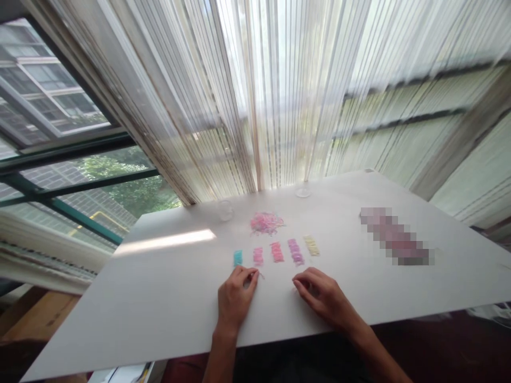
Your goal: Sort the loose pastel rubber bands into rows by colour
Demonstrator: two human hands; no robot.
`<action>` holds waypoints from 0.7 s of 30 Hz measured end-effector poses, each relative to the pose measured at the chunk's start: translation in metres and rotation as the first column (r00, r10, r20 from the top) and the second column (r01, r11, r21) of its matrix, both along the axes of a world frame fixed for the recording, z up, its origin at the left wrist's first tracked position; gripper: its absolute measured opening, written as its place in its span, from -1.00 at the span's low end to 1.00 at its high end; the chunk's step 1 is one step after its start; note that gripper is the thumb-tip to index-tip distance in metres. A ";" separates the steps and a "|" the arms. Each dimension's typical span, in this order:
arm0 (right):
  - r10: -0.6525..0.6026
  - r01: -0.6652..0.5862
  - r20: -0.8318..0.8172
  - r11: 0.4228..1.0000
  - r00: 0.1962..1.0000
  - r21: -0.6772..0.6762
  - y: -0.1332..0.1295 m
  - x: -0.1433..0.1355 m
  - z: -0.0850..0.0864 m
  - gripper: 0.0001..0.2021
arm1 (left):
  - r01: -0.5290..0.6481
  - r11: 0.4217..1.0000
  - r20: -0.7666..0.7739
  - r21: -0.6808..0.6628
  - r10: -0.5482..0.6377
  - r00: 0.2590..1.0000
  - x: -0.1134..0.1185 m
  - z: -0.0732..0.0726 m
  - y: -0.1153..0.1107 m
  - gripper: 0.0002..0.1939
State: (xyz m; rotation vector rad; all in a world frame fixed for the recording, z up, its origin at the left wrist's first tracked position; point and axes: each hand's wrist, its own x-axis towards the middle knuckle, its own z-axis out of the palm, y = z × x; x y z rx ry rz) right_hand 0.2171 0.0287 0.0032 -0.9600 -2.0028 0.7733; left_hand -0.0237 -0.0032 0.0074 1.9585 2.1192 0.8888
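My left hand [235, 292] is closed in a pinch just below the teal group of small pieces [238, 258]. A small thin pale piece [261, 275] sticks out at its fingertips. My right hand [319, 292] rests on the table below the purple group [296, 252], thumb and fingers pressed together; anything between them is too small to make out. Between the hands and farther off lie a pink group [258, 257] and a red-pink group [277, 252]. The yellow group [312, 246] ends the row at the right. Behind the row is a loose mixed pile [266, 223], mostly pink.
The white table [167, 298] carries a clear round container [225, 210] and a flat clear dish or lid [303, 192] near its far edge. A pixelated patch [393, 236] covers something at the right. String curtains [279, 106] hang along the far edge.
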 end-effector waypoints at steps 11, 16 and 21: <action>0.003 -0.003 0.019 1.000 1.000 0.002 0.001 0.000 0.002 -0.84 | 0.019 1.000 -0.003 -0.022 -0.019 1.000 0.001 0.004 0.001 -0.85; 0.003 -0.003 0.019 1.000 1.000 0.020 0.000 -0.001 0.003 -0.85 | 0.013 1.000 -0.004 -0.020 -0.013 1.000 0.000 0.003 0.003 -0.87; 0.006 -0.006 0.017 0.999 1.000 0.038 0.000 -0.001 0.004 -0.86 | 0.063 0.998 -0.037 -0.002 -0.063 0.997 0.003 0.003 0.004 -0.83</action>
